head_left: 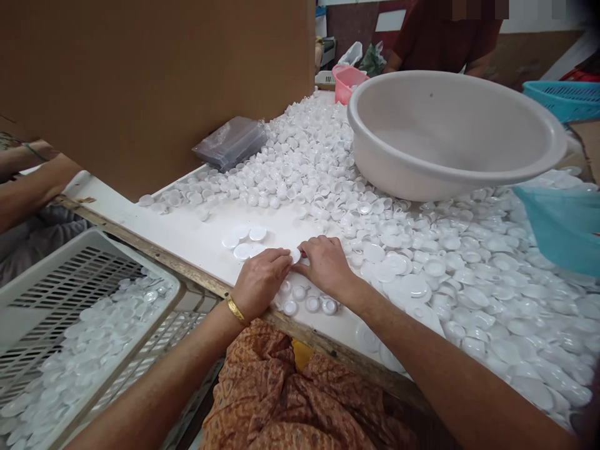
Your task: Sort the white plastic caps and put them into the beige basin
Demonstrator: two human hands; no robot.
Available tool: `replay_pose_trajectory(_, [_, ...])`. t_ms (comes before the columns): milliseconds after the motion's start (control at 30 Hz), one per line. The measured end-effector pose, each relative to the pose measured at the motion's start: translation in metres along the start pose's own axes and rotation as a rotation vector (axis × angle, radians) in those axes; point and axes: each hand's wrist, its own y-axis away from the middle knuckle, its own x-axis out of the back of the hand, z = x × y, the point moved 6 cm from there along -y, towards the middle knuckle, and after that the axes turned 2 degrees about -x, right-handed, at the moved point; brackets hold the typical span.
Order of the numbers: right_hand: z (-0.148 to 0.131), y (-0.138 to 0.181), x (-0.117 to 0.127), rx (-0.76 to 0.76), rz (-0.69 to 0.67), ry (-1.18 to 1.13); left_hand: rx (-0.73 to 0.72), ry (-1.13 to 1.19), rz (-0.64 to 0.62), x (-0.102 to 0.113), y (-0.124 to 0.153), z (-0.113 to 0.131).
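Note:
Both my hands meet over the near edge of a white table [187, 234]. Between their fingertips is a small round white plastic piece [295, 255], partly covered by the fingers. My left hand [263, 279], with a gold bangle on its wrist, pinches it from the left. My right hand [325, 265] grips it from the right, fingers curled. Just beyond my left hand lie several flat white discs [243, 251]. Below my right hand sit several small white cup-like pieces [312, 304] in a cluster.
A large pale basin [398, 164] stands on a heap of white plastic pieces [309, 156]. A cardboard sheet [154, 81] rises at left, beside plastic-wrapped packs [232, 142]. A slatted crate [173, 284] of white pieces stands lower left. Other people's arms [35, 181] show at left.

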Motion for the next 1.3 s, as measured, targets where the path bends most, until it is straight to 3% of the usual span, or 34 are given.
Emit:
replay_pose_trajectory(200, [-0.001,-0.001,0.012,0.019,-0.017,-0.064,-0.172,-0.149,-0.224,-0.001,-0.007,0.009])
replay_pose_trajectory(300, [-0.014,0.004,0.022,0.195,-0.023,-0.011,-0.212,-0.214,-0.310,0.001,-0.010,0.015])
replay_pose_trajectory(400, [-0.023,0.012,0.022,0.338,-0.028,0.118,-0.215,-0.254,-0.320,0.001,-0.011,0.016])
replay_pose_trajectory(567, [-0.026,0.021,0.016,0.410,-0.001,0.173,-0.245,-0.218,-0.269,0.000,-0.009,0.014])
replay_pose_trajectory(800, [-0.020,0.016,0.009,0.323,-0.061,0.079,-0.163,-0.156,-0.099,-0.002,-0.005,0.006])
replay_pose_trajectory(900, [-0.007,0.022,0.023,0.273,-0.066,-0.027,-0.095,-0.132,-0.025,0.003,0.000,-0.005])
replay_pose_trajectory(967, [0.011,0.029,0.045,0.171,-0.003,-0.131,-0.020,-0.129,0.079,0.014,0.003,-0.005])
replay_pose_trajectory(1067, [0.044,0.040,0.084,-0.070,0.196,-0.281,0.001,-0.026,0.147,0.025,0.004,0.029])
replay_pose_trajectory(1133, [0.054,0.044,0.098,-0.149,0.249,-0.342,-0.131,0.117,-0.019,0.014,0.000,0.076])
replay_pose_trajectory(1200, [0.051,0.043,0.096,-0.132,0.201,-0.372,-0.217,0.130,-0.214,-0.005,-0.004,0.121])
replay_pose_trajectory(1300, [0.034,0.039,0.082,-0.045,0.110,-0.356,-0.203,0.115,-0.336,-0.032,-0.016,0.156])
